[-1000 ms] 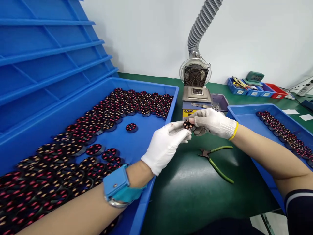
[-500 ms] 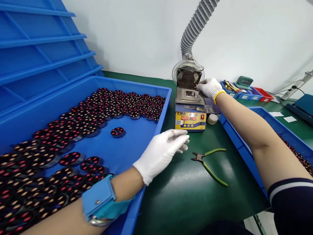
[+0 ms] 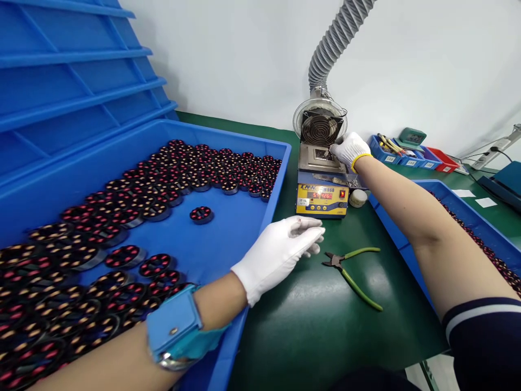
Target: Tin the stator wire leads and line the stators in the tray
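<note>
My right hand (image 3: 350, 150), in a white knitted glove with a yellow cuff, reaches over the solder pot (image 3: 321, 184). Its fingers are closed on a small dark coil part (image 3: 330, 147), mostly hidden by the glove, at the edge of the pot's square bath (image 3: 323, 155). My left hand (image 3: 285, 247), in a white glove, hovers beside the right rim of the big blue bin (image 3: 280, 174). Its fingers are loosely bent, thumb a little apart, with nothing visible in them. Below its fingertips, green-handled cutting pliers (image 3: 336, 260) lie spread on the green table.
Many black ring parts with red and copper coils (image 3: 201, 215) lie in the big bin. A second blue bin (image 3: 380, 214) with similar parts stands right. A fan (image 3: 321, 129) and grey duct (image 3: 340, 41) rise behind the pot. A small round tub (image 3: 358, 198) sits beside it.
My right hand has lowered with the small coil part towards the bath. The whole view has shifted slightly; my left hand keeps its pose.
</note>
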Demonstrator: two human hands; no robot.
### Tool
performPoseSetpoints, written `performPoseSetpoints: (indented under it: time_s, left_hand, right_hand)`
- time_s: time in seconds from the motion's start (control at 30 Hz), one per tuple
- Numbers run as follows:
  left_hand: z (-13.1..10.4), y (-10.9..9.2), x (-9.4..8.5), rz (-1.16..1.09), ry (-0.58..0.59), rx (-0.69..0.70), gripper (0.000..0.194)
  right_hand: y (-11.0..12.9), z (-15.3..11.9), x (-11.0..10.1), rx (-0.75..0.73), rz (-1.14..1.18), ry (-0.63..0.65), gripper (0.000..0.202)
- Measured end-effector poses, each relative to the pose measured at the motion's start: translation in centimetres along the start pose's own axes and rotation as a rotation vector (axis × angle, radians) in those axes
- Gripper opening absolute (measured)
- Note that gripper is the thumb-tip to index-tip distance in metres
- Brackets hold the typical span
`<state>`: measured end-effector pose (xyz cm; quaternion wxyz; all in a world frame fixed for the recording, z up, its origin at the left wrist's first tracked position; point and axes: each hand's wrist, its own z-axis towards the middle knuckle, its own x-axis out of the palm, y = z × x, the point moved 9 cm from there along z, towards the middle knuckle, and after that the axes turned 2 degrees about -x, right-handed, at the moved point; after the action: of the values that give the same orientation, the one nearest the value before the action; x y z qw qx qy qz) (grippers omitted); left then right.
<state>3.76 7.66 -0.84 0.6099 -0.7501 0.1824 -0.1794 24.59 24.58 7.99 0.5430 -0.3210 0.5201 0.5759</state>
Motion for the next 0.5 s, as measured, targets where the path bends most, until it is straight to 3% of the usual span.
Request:
performPoseSetpoints:
  time_s: [0.23,0.37,0.43,0.5]
  left_hand:
    - [-0.3,-0.5,-0.5,-0.003,-0.058,0.05,0.037]
    - [-1.0,-2.8,-4.1,0.14,-0.338,0.22,0.03]
    - [-1.3,-4.4,-6.5,0.368,-0.5,0.286,0.029]
    - [-1.1,-5.7,-8.7,0.682,-0.588,0.281,0.035]
  right_hand:
    - [-0.9,0.5,-0.2,0.059,0.205,-0.008,0.019]
    - [-1.6,0.8,0.4,0.124,0.401,0.036,0.018]
    - [-1.7,0.6,0.7,0.15,0.501,0.062,0.016]
    - [-1.5,0.0,0.7,0.158,0.581,0.092,0.015]
